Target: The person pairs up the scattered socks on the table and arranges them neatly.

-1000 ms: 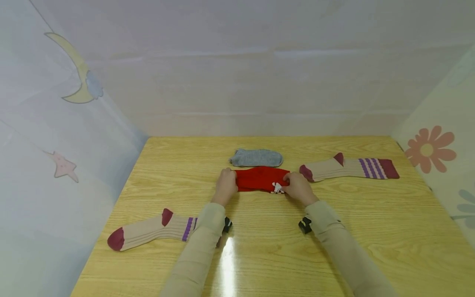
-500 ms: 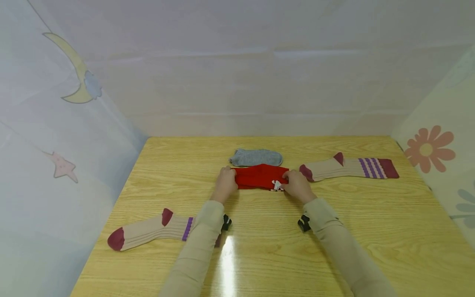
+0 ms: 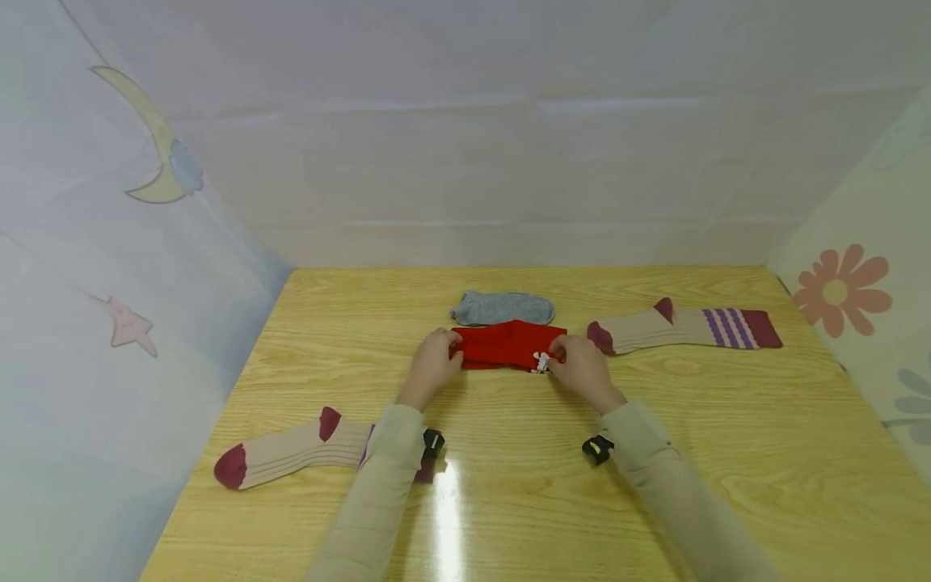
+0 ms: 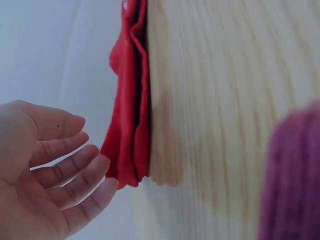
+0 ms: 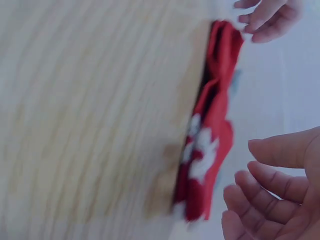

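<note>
Red socks with a white figure near the right end lie in flat layers in the middle of the table. My left hand is at their left end. In the left wrist view its fingers are loosely bent beside the cuff edge, gripping nothing; whether a fingertip touches the cloth I cannot tell. My right hand is by the patterned end. In the right wrist view its relaxed fingers stand apart from the red cloth. A grey sock lies just behind the red ones.
One beige sock with maroon toe and heel lies at the right. A matching beige sock lies front left, its cuff partly under my left forearm. The wooden table meets a pale cloth wall at the back.
Both hands have let go of the red socks. The left hand has moved slightly left and toward me. The red socks have shifted a little toward the grey sock.
</note>
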Action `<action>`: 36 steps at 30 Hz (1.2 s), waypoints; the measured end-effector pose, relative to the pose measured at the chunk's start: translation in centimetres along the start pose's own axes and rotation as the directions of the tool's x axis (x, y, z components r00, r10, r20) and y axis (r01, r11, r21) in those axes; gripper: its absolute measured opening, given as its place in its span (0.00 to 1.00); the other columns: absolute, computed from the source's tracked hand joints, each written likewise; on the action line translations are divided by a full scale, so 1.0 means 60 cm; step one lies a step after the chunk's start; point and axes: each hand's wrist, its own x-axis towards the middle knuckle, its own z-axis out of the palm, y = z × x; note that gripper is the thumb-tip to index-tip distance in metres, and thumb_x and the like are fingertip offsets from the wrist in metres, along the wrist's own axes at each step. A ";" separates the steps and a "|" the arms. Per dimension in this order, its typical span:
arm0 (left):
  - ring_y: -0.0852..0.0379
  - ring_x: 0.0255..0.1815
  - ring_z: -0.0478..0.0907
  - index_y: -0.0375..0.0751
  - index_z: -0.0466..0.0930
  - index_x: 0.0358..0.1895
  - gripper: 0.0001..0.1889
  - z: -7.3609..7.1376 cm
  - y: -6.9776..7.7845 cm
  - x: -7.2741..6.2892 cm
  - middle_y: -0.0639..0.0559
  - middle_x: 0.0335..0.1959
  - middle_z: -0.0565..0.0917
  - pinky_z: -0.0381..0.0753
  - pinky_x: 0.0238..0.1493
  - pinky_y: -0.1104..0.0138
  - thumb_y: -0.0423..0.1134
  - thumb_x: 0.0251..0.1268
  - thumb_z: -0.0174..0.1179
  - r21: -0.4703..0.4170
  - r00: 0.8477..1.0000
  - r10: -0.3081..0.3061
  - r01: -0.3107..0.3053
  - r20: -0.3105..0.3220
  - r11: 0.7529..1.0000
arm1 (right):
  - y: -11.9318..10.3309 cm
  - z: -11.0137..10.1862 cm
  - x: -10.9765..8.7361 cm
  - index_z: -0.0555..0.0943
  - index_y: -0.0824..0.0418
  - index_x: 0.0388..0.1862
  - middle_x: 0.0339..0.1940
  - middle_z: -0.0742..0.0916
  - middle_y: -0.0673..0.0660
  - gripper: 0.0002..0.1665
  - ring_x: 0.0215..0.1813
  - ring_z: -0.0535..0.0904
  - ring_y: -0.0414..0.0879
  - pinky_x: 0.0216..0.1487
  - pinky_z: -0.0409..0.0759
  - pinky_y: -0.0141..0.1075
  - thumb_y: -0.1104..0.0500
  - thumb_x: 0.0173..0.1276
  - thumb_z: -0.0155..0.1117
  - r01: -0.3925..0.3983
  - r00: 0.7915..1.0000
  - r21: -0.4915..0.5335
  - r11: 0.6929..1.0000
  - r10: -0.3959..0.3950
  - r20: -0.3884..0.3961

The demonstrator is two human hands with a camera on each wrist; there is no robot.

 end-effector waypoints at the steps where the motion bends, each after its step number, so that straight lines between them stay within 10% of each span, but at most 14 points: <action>1: 0.50 0.38 0.75 0.30 0.79 0.43 0.11 -0.002 0.001 -0.003 0.43 0.37 0.79 0.76 0.41 0.62 0.30 0.58 0.55 -0.020 1.000 -0.003 0.003 -0.006 1.000 | -0.006 -0.003 -0.003 0.79 0.68 0.31 0.27 0.82 0.59 0.07 0.28 0.76 0.50 0.31 0.75 0.42 0.66 0.55 0.65 0.006 1.000 0.021 1.000 -0.006 -0.007; 20: 0.61 0.20 0.70 0.36 0.79 0.26 0.05 -0.041 0.000 -0.084 0.53 0.20 0.77 0.72 0.23 0.69 0.29 0.58 0.56 -0.215 0.976 0.054 -0.101 -0.213 0.971 | -0.069 -0.011 -0.061 0.79 0.65 0.24 0.18 0.79 0.52 0.05 0.22 0.70 0.43 0.26 0.69 0.34 0.65 0.57 0.64 0.014 0.998 0.217 0.976 -0.001 -0.057; 36: 0.59 0.26 0.74 0.36 0.80 0.30 0.03 -0.055 -0.025 -0.149 0.53 0.25 0.78 0.75 0.28 0.68 0.30 0.59 0.57 -0.179 0.978 0.035 -0.073 -0.207 0.981 | -0.086 0.008 -0.113 0.79 0.66 0.28 0.20 0.80 0.52 0.04 0.23 0.73 0.42 0.25 0.71 0.30 0.65 0.57 0.66 -0.148 0.985 0.432 0.890 0.170 -0.013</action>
